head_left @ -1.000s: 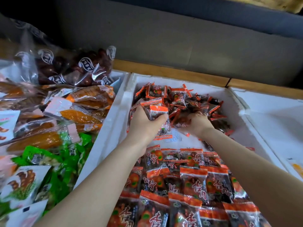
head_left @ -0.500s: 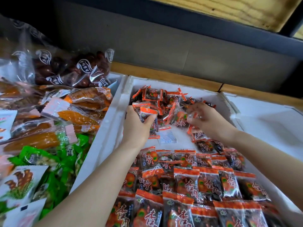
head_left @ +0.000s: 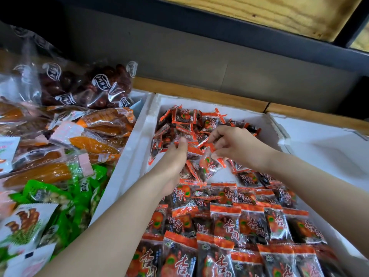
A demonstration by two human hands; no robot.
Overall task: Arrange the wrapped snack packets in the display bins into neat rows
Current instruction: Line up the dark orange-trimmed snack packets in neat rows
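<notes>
You are pinching one packet (head_left: 207, 166) with your right hand (head_left: 237, 144) | it is hanging tilted, just beside the stack (head_left: 192, 150) your left hand (head_left: 175, 158) is gripping | both are hovering over the bin (head_left: 139, 148), beyond the rows (head_left: 225, 222).

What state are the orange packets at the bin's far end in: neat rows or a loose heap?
A loose heap: the far packets lie tilted and overlapping at mixed angles, unlike the near rows lying flat.
</notes>
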